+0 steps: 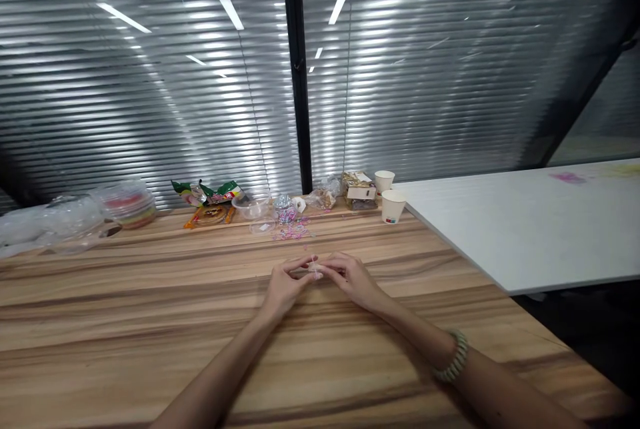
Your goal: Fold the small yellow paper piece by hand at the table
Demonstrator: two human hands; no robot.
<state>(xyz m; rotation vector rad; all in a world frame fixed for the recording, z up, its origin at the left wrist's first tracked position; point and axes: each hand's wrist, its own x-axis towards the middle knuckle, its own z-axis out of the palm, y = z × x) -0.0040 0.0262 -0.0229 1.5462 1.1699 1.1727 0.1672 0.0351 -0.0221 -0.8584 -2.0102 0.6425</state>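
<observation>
Near the middle of the wooden table, my left hand [286, 286] and my right hand [354, 277] meet fingertip to fingertip. Between them is a small whitish and pink item [315, 268], too small to make out clearly; the fingers of both hands pinch it. Just beyond my hands lies a loose scatter of pink and purple small pieces [293, 232], with more of them heaped in a small pile [287, 214] behind.
Clear plastic bowl [250, 205], snack packets [210, 216], a small box [361, 192] and paper cups [393, 206] line the back edge. Stacked tubs [127, 204] and plastic bags [60, 221] sit at back left. A white table [500, 229] adjoins on the right.
</observation>
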